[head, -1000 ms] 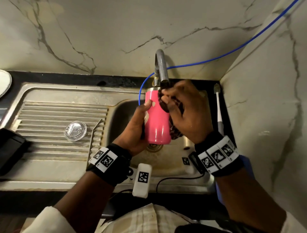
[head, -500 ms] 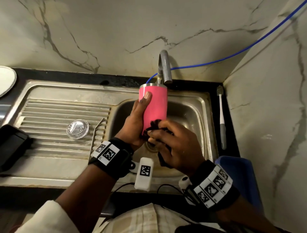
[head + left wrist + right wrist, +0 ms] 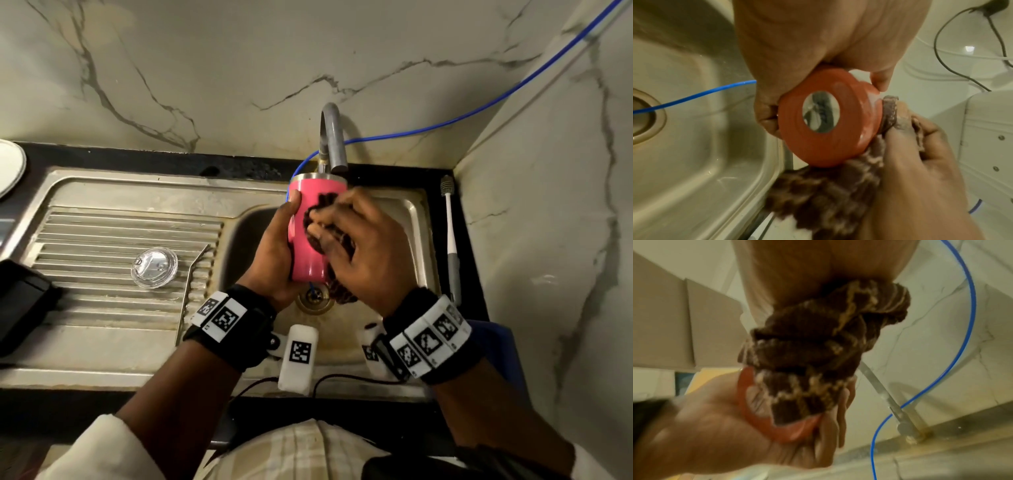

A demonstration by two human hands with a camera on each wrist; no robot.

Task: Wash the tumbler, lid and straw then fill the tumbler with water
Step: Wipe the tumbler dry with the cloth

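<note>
A pink tumbler point(image 3: 313, 205) with a steel rim stands upright over the sink basin, just under the tap spout point(image 3: 334, 144). My left hand point(image 3: 274, 250) grips its left side and base. My right hand point(image 3: 363, 246) holds a dark brown soapy cloth point(image 3: 320, 209) and presses it against the tumbler's right side. In the left wrist view the tumbler's base point(image 3: 824, 116) faces the camera, with the cloth point(image 3: 830, 191) below it. The right wrist view shows the cloth point(image 3: 818, 345) bunched against the tumbler point(image 3: 748, 405). A clear lid point(image 3: 154, 267) lies on the drainboard. I see no straw.
The steel sink point(image 3: 416, 219) has a ribbed drainboard point(image 3: 102, 240) to its left and a drain point(image 3: 313, 298) below the tumbler. A blue hose point(image 3: 479, 109) runs along the wall into the basin. A white brush point(image 3: 451, 233) lies right of the sink. A black object point(image 3: 20, 301) sits far left.
My right hand has slid the cloth from the tumbler's bottom up to its upper side. One second ago it was also up near the rim. The left hand kept its hold.
</note>
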